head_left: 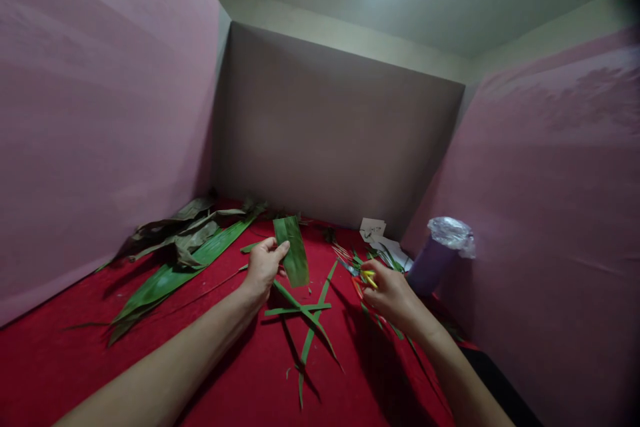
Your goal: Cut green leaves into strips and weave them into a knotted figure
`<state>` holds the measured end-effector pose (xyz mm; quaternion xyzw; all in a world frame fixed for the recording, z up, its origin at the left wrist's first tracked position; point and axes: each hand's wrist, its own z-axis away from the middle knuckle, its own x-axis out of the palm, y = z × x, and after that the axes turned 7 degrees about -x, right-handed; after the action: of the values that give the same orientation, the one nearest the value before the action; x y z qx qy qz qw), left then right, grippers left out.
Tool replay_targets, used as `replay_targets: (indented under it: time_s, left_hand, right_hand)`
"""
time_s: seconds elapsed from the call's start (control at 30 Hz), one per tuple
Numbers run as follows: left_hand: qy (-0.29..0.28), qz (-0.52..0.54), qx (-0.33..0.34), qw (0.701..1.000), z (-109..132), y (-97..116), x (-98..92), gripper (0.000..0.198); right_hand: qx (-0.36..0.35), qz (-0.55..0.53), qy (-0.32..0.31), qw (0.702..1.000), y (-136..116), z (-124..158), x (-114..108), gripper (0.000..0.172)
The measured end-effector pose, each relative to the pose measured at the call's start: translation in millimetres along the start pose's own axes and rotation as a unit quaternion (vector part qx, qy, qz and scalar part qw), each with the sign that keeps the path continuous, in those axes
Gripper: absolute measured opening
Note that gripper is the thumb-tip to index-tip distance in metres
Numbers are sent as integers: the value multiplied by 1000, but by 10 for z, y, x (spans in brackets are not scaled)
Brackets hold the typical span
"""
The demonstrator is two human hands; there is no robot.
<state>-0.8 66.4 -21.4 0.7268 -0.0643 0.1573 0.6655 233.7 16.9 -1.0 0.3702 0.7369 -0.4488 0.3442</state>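
Note:
A cut rectangle of green leaf (295, 255) is pinched upright between the thumb and fingers of my left hand (265, 267). My right hand (387, 290) has its fingers curled round the yellow and orange handles of a pair of scissors (371, 279); the grey blades point up and left, and the fingers hide part of the handles. Between and below the hands, several narrow green leaf strips (303, 308) lie crossed over one another on the red cloth (240, 373).
Long green leaves (170, 287) and dry, curled leaves (187, 233) lie at the left. Thin sticks (342, 251), leaf scraps and white paper (373, 228) are at the back right. A purple container (433, 267) topped with crinkled clear plastic stands by the right pink wall (540, 227).

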Motion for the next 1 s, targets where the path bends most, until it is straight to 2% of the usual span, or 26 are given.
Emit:
replay_targets:
  time_s: [0.1, 0.17, 0.23, 0.37, 0.5, 0.63, 0.83, 1.0]
  left_hand:
    - [6, 10, -3, 1000, -13, 22, -18, 31]
    - [12, 16, -9, 1000, -18, 35, -27, 32]
    - [17, 22, -15, 1000, -20, 45, -31, 34]
    - [26, 36, -20, 999, -15, 66, -26, 34]
    - [30, 55, -15, 998, 3, 107, -15, 30]
    - [24, 72, -16, 997, 40, 148, 1, 27]
    - [3, 84, -26, 996, 135, 149, 59, 28]
    - [-13, 89, -35, 995, 204, 132, 106, 30]
  right_hand:
    - [0, -121, 14, 993, -111, -61, 40, 41]
    - [-1, -265, 14, 964, -179, -42, 123, 47]
    - [2, -328, 5, 945, -222, 25, 219, 44]
    - [-12, -294, -11, 956, -249, 208, 325, 43]
    - [-40, -193, -25, 980, -305, 306, 318, 26]
    - [-58, -126, -19, 990, -386, 330, 318, 25]
    - [-67, -135, -17, 988, -395, 341, 348, 27]
    - [-61, -213, -44, 974, -402, 354, 353, 20]
